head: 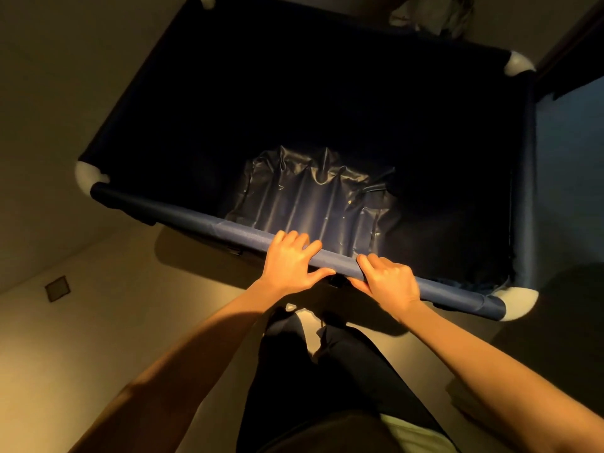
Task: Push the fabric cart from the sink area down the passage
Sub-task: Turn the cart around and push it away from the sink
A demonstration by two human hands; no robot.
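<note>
A large dark blue fabric cart [183, 212] with white corner joints fills the upper and middle part of the head view. Its inside is dark, with a shiny crumpled liner [313, 197] at the bottom. My left hand [289, 264] rests over the near top rail, fingers draped on the fabric tube and thumb under it. Just to its right, my right hand [390, 282] wraps around the same rail. Both arms reach forward from the bottom of the frame.
A beige wall runs along the left, meeting the pale floor where a small square floor drain [58, 288] sits. A dark door frame [575, 53] stands at the upper right. A patterned bundle [434, 14] lies beyond the cart's far edge. My legs stand just behind the cart.
</note>
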